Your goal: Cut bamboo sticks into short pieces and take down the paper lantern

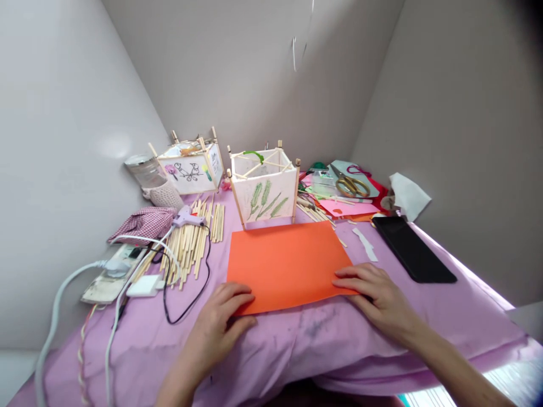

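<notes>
A sheet of orange paper (288, 265) lies in front of me, its near edge slightly raised. My left hand (224, 316) holds its near left corner, fingers on top and thumb by the edge. At the near right corner my right hand (375, 299) has its fingers on top, with the thumb low at the edge. Just beyond the sheet stands a box-shaped paper lantern (266, 198) with a wooden stick frame and green leaf drawings. A second lantern (190, 169), with birds drawn on it, is behind at the left.
Wooden sticks (190, 249), a glue gun (189, 217), a power strip (110, 285) and looping cables lie at the left. Scissors (351, 183), coloured paper (345, 208) and a black phone (413, 249) are at the right. A purple cloth (297, 345) covers the table.
</notes>
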A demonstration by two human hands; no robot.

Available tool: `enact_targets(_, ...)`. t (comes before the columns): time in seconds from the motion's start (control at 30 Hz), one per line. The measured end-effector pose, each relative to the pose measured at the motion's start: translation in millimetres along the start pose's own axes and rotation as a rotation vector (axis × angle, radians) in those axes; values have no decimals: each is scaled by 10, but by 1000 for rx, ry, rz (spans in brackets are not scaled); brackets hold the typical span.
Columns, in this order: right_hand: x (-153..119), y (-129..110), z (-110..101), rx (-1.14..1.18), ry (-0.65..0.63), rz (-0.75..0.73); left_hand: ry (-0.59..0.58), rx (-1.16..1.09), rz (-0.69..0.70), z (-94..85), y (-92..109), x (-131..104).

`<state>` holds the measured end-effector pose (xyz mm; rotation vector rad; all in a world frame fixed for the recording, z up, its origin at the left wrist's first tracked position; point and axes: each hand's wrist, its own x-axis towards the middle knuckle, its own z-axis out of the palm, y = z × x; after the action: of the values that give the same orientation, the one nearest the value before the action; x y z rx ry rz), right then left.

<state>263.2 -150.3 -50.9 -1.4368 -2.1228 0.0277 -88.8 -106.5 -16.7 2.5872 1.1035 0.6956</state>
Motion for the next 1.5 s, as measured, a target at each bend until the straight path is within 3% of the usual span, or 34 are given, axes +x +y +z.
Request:
enact_targets(0.17, -3, -63, -37, -79, -35, 5, 84, -33, -8, 43, 25, 9)
enact_targets(0.3, 91, -303, -113, -210, -56, -11, 84, -29, -117, 60, 62, 46)
enact_targets(0.43, 249, -474, -125, -150, -126, -47, 84, 0, -221, 39, 91, 127)
enact_targets(0.73, 632, -366, -148, -39, -411, 221, -69, -96, -536, -98, 134, 360)
enact_targets(0.9, 728, -240, -95, 3, -481, 221, -108, -74, -599, -79, 100, 408)
enact_targets(1.2, 764, -205, 30, -192, -448, 122, -185, 63, -597, -70, 57, 473)
enact_targets(1.5, 674, -294, 152, -404, -360, 155, -196, 171, -546, -37, -2, 527)
